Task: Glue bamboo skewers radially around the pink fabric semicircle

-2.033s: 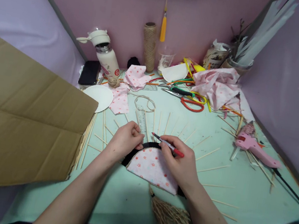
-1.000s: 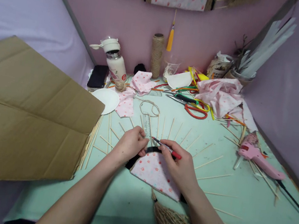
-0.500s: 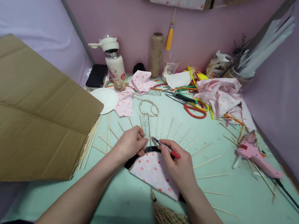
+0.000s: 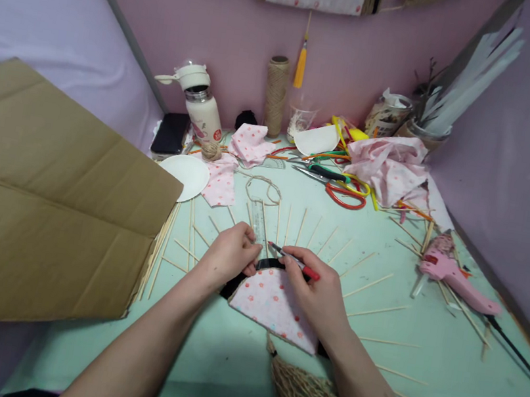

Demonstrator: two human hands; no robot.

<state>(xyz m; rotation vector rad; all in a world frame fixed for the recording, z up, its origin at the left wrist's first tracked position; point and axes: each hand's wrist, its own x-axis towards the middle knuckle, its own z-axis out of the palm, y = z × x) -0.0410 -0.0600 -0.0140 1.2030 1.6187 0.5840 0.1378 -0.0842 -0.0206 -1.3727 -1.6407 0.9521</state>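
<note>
A half-round piece covered in pink dotted fabric [image 4: 274, 303] lies on the green table, with a black band [image 4: 271, 264] along its curved edge. Thin wooden sticks [image 4: 366, 285] fan out around it. My right hand [image 4: 309, 281] holds a red pen [image 4: 306, 271], its tip pointing left by a stick. At the band's left part is my left hand [image 4: 231, 256], fingers pinched together; what they grip is too small to make out. A clear ruler [image 4: 257, 221] lies just beyond my left hand. Below the fabric piece is a twine tassel [image 4: 299, 389].
Large cardboard [image 4: 54, 207] covers the left side. Scissors [image 4: 345, 196], crumpled pink fabric [image 4: 389, 167], a twine spool [image 4: 275, 97] and a white bottle [image 4: 203, 113] stand or lie at the back. A pink glue gun [image 4: 456, 280] with a black cord is at the right.
</note>
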